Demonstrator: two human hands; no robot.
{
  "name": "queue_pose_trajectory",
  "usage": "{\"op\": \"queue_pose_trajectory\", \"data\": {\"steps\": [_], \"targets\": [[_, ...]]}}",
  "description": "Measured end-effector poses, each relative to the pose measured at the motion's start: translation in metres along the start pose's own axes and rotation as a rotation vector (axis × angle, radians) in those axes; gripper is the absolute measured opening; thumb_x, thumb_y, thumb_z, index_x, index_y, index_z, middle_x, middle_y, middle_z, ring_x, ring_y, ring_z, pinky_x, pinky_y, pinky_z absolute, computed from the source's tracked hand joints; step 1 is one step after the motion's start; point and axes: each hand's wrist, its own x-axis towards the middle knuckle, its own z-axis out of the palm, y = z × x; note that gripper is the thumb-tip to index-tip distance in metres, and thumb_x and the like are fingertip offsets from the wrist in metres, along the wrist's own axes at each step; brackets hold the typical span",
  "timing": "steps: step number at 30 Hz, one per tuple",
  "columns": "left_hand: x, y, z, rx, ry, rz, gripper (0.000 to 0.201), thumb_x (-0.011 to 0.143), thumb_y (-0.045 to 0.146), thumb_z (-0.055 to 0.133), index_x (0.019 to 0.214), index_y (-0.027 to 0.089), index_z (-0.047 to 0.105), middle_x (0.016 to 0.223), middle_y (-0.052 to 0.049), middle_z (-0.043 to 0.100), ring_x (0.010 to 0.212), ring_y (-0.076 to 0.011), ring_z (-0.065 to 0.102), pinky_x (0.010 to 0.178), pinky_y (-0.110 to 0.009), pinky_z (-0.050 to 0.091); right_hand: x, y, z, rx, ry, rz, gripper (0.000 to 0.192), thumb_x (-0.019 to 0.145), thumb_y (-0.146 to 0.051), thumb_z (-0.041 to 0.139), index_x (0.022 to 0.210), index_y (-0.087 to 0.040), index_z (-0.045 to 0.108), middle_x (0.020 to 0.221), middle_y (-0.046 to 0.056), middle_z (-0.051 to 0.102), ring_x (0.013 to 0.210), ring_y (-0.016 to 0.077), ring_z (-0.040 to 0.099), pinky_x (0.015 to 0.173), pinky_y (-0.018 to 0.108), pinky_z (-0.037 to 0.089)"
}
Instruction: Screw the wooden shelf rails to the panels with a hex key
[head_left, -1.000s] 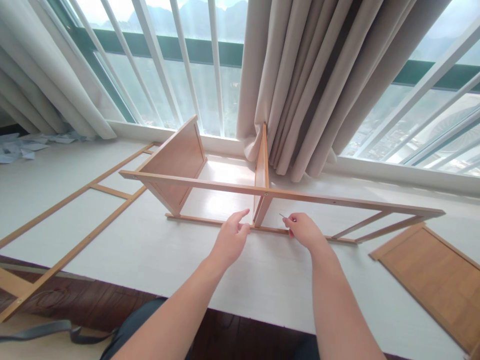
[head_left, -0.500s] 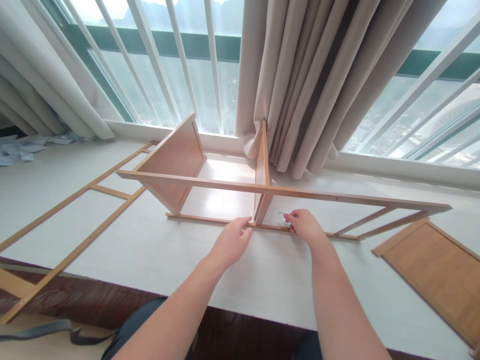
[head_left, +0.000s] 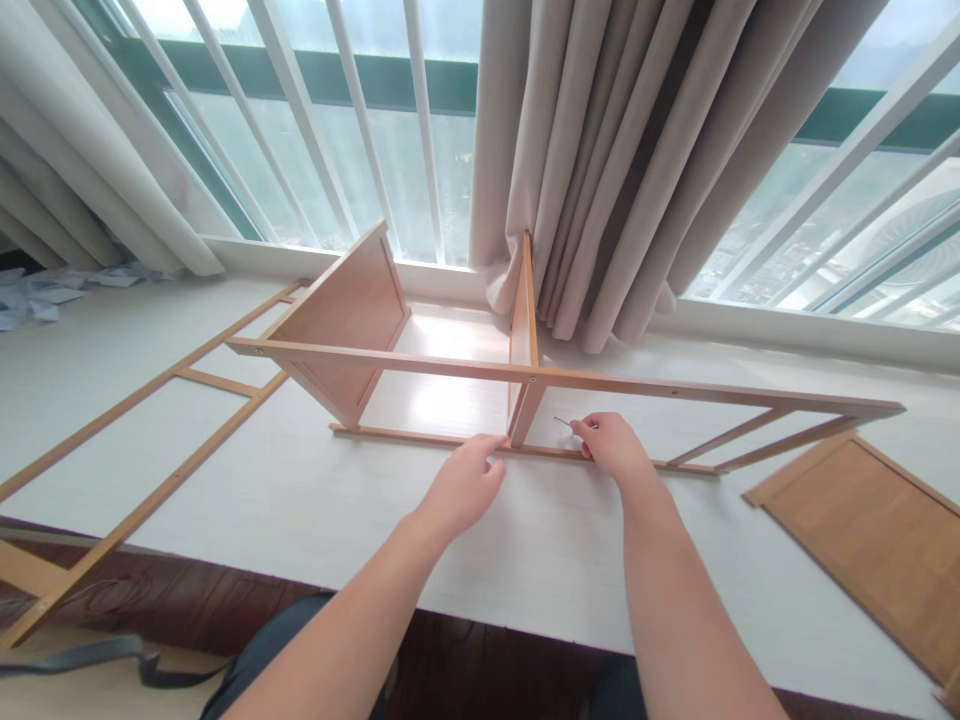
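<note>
R hand (head_left: 611, 447) pinches thin metal key (head_left: 563, 422); L hand (head_left: 459, 487) (fingers loose) touches frame rail (head_left: 420, 438).

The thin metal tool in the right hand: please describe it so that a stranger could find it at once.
Start from the wooden shelf frame lying on the white surface below the window. The right hand rests at its lower rail, just right of the upright middle panel. The thin metal tool sticks out from its fingertips, the only metal among wooden parts.
</note>
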Motion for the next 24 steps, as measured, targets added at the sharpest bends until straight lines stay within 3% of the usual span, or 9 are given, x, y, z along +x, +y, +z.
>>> {"op": "queue_pose_trajectory", "data": {"steps": [5, 10, 13, 18, 21, 24], "targets": [[-0.001, 0.003, -0.002, 0.006, -0.042, 0.025, 0.047, 0.092, 0.016, 0.047, 0.134, 0.022, 0.069, 0.142, -0.007, 0.067, 0.107, -0.0211, 0.071, 0.102, -0.035, 0.054, -0.001, -0.003, -0.004, 0.001, -0.007, 0.007, 0.032, 0.099, -0.042, 0.052, 0.087, -0.02, 0.071, 0.065, 0.004, 0.071, 0.062, 0.0175, 0.06, 0.067, 0.029, 0.041], [-0.002, 0.003, -0.003, -0.022, -0.062, 0.014, 0.033, 0.093, 0.022, 0.049, 0.117, 0.023, 0.073, 0.131, -0.006, 0.07, 0.099, -0.0205, 0.069, 0.094, -0.035, 0.053, -0.003, -0.004, -0.005, 0.01, -0.01, 0.002, 0.033, 0.099, -0.042, 0.052, 0.089, -0.019, 0.072, 0.066, 0.004, 0.071, 0.061, 0.0171, 0.059, 0.066, 0.029, 0.041], [-0.002, 0.006, -0.004, -0.004, -0.066, 0.015, 0.024, 0.094, 0.027, 0.049, 0.096, 0.023, 0.072, 0.115, -0.004, 0.071, 0.093, -0.02, 0.066, 0.086, -0.034, 0.05, -0.002, -0.003, -0.005, 0.017, -0.01, -0.011, 0.033, 0.099, -0.042, 0.051, 0.087, -0.019, 0.073, 0.066, 0.004, 0.071, 0.061, 0.0167, 0.058, 0.065, 0.029, 0.041], [-0.002, 0.01, -0.005, 0.08, -0.093, -0.002, 0.021, 0.092, 0.031, 0.05, 0.073, 0.021, 0.054, 0.078, 0.0, 0.063, 0.075, -0.0179, 0.058, 0.067, -0.03, 0.039, -0.004, -0.005, -0.004, 0.023, 0.003, -0.021, 0.028, 0.097, -0.038, 0.054, 0.085, -0.019, 0.071, 0.065, 0.003, 0.07, 0.061, 0.0159, 0.059, 0.064, 0.028, 0.041], [-0.003, 0.012, -0.005, 0.163, -0.18, -0.041, 0.031, 0.093, 0.036, 0.048, 0.065, 0.022, 0.044, 0.064, 0.001, 0.054, 0.062, -0.0164, 0.05, 0.059, -0.031, 0.03, -0.006, -0.008, -0.004, 0.023, -0.005, -0.022, 0.03, 0.098, -0.039, 0.053, 0.082, -0.019, 0.069, 0.064, 0.002, 0.069, 0.06, 0.015, 0.059, 0.063, 0.027, 0.041], [-0.008, 0.014, -0.007, 0.281, -0.383, -0.104, 0.042, 0.093, 0.04, 0.047, 0.056, 0.022, 0.047, 0.055, -0.001, 0.053, 0.053, -0.0169, 0.048, 0.058, -0.032, 0.034, -0.011, -0.011, -0.004, 0.023, -0.06, -0.019, 0.039, 0.101, -0.043, 0.049, 0.074, -0.019, 0.064, 0.06, 0.002, 0.066, 0.051, 0.0131, 0.056, 0.059, 0.026, 0.041]]}}
